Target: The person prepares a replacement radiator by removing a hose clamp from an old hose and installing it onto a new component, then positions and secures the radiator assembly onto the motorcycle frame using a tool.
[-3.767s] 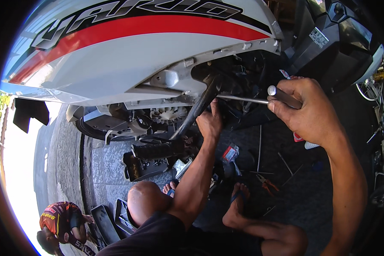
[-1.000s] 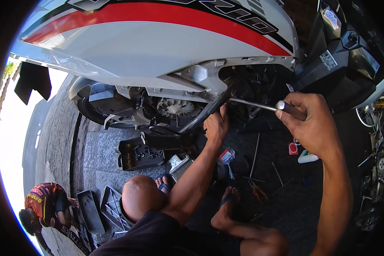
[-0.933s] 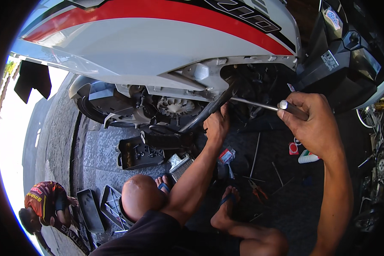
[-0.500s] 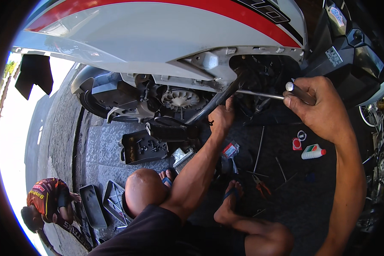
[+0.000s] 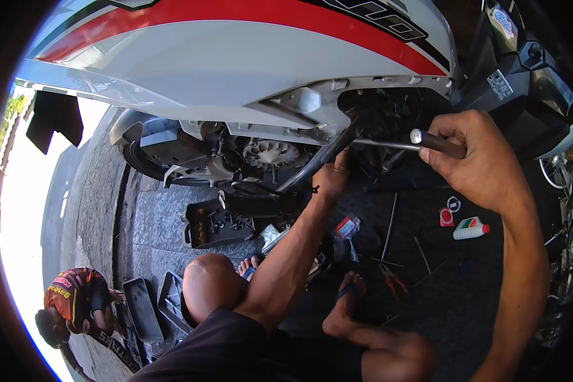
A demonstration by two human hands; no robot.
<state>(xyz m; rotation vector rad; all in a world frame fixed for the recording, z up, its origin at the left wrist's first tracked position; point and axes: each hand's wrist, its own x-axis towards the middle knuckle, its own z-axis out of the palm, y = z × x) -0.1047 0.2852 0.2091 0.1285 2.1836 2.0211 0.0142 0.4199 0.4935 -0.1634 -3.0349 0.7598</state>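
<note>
Scooter work, judged partway: parts lie off the machine, tool set in at the underside.

From the left: a co-worker crouches well apart; a black tray (image 5: 204, 240) holds small loose pieces, and above it the white scooter (image 5: 197, 70) shows an uncovered finned wheel (image 5: 272, 153). Opening up looks done here; nothing is closed again. Left hand (image 5: 330, 181) reaches up beside the black tube (image 5: 321, 156), fingertips near the tool's far end; cannot tell whether it grips. The long metal tool (image 5: 388, 144) runs from the tube to the right hand (image 5: 474, 159), whose fingers wrap its thick handle. Far tip hidden, so how much remains there is unclear.
</note>
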